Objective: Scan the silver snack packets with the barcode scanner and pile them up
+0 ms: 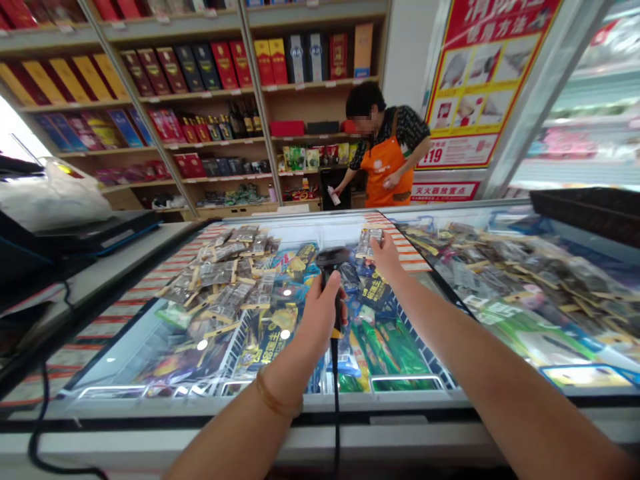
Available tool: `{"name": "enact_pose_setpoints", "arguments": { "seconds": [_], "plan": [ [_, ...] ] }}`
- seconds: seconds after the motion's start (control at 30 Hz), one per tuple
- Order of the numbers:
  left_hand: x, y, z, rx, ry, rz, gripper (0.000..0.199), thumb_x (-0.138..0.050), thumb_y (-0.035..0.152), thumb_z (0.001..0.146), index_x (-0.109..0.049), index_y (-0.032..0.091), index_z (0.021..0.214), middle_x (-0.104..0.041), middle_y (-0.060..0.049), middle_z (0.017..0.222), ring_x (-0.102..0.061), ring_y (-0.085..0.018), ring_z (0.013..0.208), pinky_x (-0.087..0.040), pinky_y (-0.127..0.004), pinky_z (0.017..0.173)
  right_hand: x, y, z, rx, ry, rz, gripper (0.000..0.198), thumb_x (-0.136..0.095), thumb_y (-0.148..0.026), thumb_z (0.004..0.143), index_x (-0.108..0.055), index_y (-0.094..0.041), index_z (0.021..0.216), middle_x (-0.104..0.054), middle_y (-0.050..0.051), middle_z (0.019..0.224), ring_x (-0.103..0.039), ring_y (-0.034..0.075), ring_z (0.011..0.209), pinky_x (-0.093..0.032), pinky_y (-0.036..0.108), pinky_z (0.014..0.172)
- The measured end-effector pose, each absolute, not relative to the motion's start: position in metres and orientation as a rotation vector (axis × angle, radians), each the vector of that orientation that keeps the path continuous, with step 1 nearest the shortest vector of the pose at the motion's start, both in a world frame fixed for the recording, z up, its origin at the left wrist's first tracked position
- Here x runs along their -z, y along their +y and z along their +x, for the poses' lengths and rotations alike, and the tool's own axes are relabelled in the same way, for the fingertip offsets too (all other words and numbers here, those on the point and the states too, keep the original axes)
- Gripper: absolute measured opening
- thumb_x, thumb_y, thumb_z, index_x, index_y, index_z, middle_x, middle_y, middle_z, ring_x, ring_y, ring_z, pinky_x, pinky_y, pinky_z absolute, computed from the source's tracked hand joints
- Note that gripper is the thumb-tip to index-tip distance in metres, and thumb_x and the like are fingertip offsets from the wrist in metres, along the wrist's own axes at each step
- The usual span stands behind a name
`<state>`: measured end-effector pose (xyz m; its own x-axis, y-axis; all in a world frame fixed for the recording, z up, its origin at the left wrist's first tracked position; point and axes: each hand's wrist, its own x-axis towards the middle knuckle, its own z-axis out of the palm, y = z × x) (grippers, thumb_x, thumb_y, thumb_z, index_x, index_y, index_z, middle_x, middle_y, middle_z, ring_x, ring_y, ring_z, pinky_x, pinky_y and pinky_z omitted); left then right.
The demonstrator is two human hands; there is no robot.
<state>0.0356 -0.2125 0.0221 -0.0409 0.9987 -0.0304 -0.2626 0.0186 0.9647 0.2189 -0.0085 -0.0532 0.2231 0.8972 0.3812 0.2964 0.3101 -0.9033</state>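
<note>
My left hand [324, 303] is wrapped round the handle of a black barcode scanner [332, 257], whose cord hangs down over the freezer's front edge. Farther right and forward, my right hand [385, 253] pinches a small clear packet with a barcode label [369, 241] above the glass. The scanner's head is turned toward the packet, with a gap between them. A heap of similar small packets [233, 273] lies on the glass top, left of the scanner. Under the glass are blue and green frozen food bags [390, 343] in white wire baskets.
A co-worker in an orange apron [387, 167] bends behind the freezer, holding a small pale item. More packets [505, 267] cover the right-hand freezer. A white plastic bag [53, 193] sits on the left counter [150, 247]. Shelves of boxes [200, 133] line the back.
</note>
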Motion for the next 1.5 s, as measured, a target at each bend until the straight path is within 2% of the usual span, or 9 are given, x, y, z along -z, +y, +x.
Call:
{"name": "enact_pose_setpoints", "arguments": {
  "seconds": [0.1,0.27,0.43,0.57,0.7,0.87,1.07,1.27,1.5],
  "plan": [
    [-0.036,-0.221,0.011,-1.430,1.079,0.928,0.055,-0.074,0.069,0.074,-0.050,0.023,0.091,-0.056,0.007,0.068,-0.048,-0.008,0.041,-0.038,-0.023,0.039,0.049,-0.013,0.217,-0.725,-1.259,-1.276,0.044,-0.058,-0.033,0.090,-0.052,-0.020,0.132,-0.071,0.011,0.114,-0.065,0.015,0.053,-0.051,0.028,0.045],
    [-0.043,-0.234,-0.051,-1.664,1.139,0.853,0.056,-0.076,0.070,0.071,-0.048,0.023,0.088,-0.056,0.008,0.066,-0.048,-0.008,0.041,-0.037,-0.022,0.038,0.031,-0.018,0.185,-0.747,-1.389,-1.277,0.034,-0.065,-0.028,0.083,-0.061,-0.019,0.116,-0.073,0.005,0.090,-0.060,0.013,0.048,-0.049,0.026,0.046],
    [-0.041,-0.245,-0.113,-1.860,1.193,0.698,0.057,-0.078,0.067,0.069,-0.047,0.023,0.088,-0.056,0.008,0.065,-0.049,-0.007,0.042,-0.037,-0.021,0.039,0.004,-0.014,0.091,-0.909,-1.568,-1.067,0.027,-0.069,-0.030,0.080,-0.064,-0.020,0.105,-0.073,0.001,0.082,-0.058,0.012,0.052,-0.052,0.027,0.054],
    [-0.039,-0.255,-0.150,-1.957,1.223,0.611,0.055,-0.076,0.066,0.072,-0.048,0.023,0.091,-0.055,0.009,0.066,-0.049,-0.008,0.041,-0.038,-0.022,0.039,-0.013,-0.012,0.005,-0.876,-1.750,-0.975,0.024,-0.070,-0.031,0.080,-0.070,-0.020,0.101,-0.069,-0.001,0.075,-0.060,0.015,0.058,-0.056,0.031,0.063],
    [-0.037,-0.262,-0.170,-2.027,1.219,0.563,0.052,-0.074,0.065,0.075,-0.046,0.023,0.090,-0.054,0.009,0.066,-0.050,-0.008,0.042,-0.038,-0.022,0.039,-0.021,-0.012,-0.061,-0.894,-1.799,-0.968,0.027,-0.070,-0.026,0.082,-0.073,-0.019,0.107,-0.070,0.001,0.081,-0.065,0.018,0.069,-0.058,0.037,0.077],
    [-0.036,-0.263,-0.169,-2.016,1.219,0.552,0.052,-0.075,0.065,0.074,-0.047,0.023,0.089,-0.053,0.009,0.066,-0.049,-0.008,0.042,-0.039,-0.022,0.040,-0.013,-0.011,-0.085,-0.964,-1.728,-0.972,0.034,-0.069,-0.026,0.087,-0.069,-0.019,0.120,-0.071,0.006,0.100,-0.069,0.016,0.068,-0.059,0.037,0.078],
    [-0.036,-0.249,-0.127,-1.884,1.183,0.596,0.054,-0.077,0.065,0.072,-0.049,0.023,0.091,-0.055,0.008,0.065,-0.048,-0.008,0.041,-0.038,-0.022,0.038,0.010,-0.016,-0.001,-0.846,-1.665,-1.006,0.025,-0.062,-0.019,0.087,-0.070,-0.020,0.111,-0.072,0.008,0.115,-0.070,0.016,0.074,-0.061,0.035,0.078],
    [-0.041,-0.222,-0.045,-1.700,1.099,0.719,0.053,-0.076,0.065,0.073,-0.049,0.022,0.087,-0.055,0.007,0.065,-0.048,-0.008,0.042,-0.037,-0.022,0.039,0.029,-0.035,0.158,-0.630,-1.621,-1.152,0.024,-0.059,-0.018,0.084,-0.071,-0.021,0.104,-0.077,0.005,0.106,-0.069,0.015,0.070,-0.061,0.034,0.078],
    [-0.028,-0.198,0.040,-1.530,1.009,1.001,0.050,-0.076,0.063,0.075,-0.048,0.024,0.087,-0.055,0.007,0.066,-0.048,-0.008,0.041,-0.038,-0.022,0.039,0.028,-0.067,0.363,-0.194,-1.475,-1.505,0.025,-0.058,-0.019,0.080,-0.073,-0.019,0.100,-0.079,0.009,0.101,-0.071,0.024,0.082,-0.059,0.043,0.088]
  ]
}}
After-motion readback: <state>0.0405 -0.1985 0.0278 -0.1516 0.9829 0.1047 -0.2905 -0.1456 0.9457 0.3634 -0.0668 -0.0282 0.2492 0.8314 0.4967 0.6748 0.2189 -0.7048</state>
